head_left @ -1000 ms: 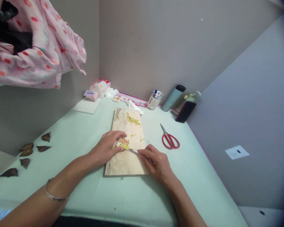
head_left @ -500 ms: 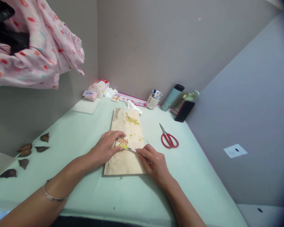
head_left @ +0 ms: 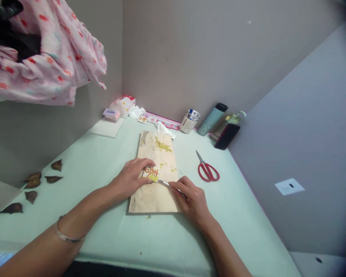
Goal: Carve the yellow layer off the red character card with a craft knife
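A pale wooden board (head_left: 157, 198) lies on the green tabletop. On it rests a small card with an orange-red character (head_left: 151, 171), partly covered by my left hand (head_left: 129, 177), whose thumb and fingers hold its left side. Yellow material (head_left: 153, 178) shows at the card's lower right edge. My right hand (head_left: 192, 198) is closed round a thin silver tool (head_left: 165, 184), its tip touching or very near the yellow material. Yellow-green shavings (head_left: 163, 144) are piled at the board's far end, with a few loose bits lower down.
Red-handled scissors (head_left: 208, 171) lie right of the board. Behind stand a tin can (head_left: 189, 121), a teal bottle (head_left: 213, 119) and a leaning phone (head_left: 227, 136). Brown dried pods (head_left: 33, 181) lie at the left. Pink spotted cloth (head_left: 60, 57) hangs at upper left.
The whole view has shifted slightly, so things appear a little further right. Both hands keep nearly the same places on the card and the tool.
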Demonstrator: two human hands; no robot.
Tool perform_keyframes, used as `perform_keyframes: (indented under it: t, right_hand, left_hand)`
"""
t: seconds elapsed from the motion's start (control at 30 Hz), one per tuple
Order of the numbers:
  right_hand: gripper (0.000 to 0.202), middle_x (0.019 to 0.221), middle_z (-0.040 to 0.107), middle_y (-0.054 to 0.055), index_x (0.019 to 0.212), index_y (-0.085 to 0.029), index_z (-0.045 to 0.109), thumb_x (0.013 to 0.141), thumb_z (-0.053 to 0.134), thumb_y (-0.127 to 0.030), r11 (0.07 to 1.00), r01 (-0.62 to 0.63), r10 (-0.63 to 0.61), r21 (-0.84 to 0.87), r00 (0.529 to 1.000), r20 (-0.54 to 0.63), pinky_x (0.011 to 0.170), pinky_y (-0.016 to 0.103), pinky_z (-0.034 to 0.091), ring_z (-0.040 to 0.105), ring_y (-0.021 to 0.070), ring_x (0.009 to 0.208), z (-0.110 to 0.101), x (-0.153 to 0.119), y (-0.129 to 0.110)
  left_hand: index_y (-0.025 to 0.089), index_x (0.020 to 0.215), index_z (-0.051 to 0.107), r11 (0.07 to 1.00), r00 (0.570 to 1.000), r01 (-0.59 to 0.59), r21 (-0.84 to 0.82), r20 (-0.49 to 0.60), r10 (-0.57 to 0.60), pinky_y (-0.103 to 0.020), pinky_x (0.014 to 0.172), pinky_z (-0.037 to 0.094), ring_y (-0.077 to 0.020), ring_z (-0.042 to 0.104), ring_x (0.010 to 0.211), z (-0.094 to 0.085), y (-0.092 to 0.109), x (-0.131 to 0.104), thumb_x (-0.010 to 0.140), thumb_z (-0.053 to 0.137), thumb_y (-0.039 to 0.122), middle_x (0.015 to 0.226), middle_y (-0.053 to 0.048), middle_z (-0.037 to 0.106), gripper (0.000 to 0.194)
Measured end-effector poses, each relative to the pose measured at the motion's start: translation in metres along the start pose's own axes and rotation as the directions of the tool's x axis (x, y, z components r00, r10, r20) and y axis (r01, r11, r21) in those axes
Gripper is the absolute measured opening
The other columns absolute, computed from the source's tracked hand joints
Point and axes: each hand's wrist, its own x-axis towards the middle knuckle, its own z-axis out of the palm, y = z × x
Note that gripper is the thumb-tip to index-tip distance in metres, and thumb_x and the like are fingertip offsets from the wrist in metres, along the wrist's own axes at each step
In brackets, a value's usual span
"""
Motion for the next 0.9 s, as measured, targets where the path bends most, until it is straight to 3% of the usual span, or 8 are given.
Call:
perform_keyframes:
  t: [0.47,0.9]
  right_hand:
    - [0.024,0.087,0.065,0.004,0.112,-0.02,0.071,0.101,0.049,-0.022,0.992,0.091,-0.097,-0.09,0.993,-0.073,0.059,0.022,0.042,0.061,0.012,0.068,0.0076,0.0028,0.0028]
    - [0.021,0.087,0.065,0.002,0.112,-0.022,0.071,0.101,0.053,-0.022,0.996,0.088,-0.089,-0.018,0.994,-0.067,0.059,0.021,0.044,0.062,0.0115,0.068,0.0044,0.0043,0.008]
  left_hand:
    - [0.027,0.119,0.057,0.999,1.0,-0.019,0.032,0.002,0.019,-0.045,0.109,0.035,-0.0287,0.053,0.124,0.001,0.003,-0.0006,0.085,0.059,0.031,0.127,-0.005,0.063,0.035]
    - [0.027,0.12,0.057,0.999,1.0,-0.011,0.039,0.015,0.01,-0.045,0.109,0.036,-0.0289,0.054,0.123,-0.0009,0.0019,0.0004,0.085,0.061,0.033,0.125,-0.004,0.064,0.035]
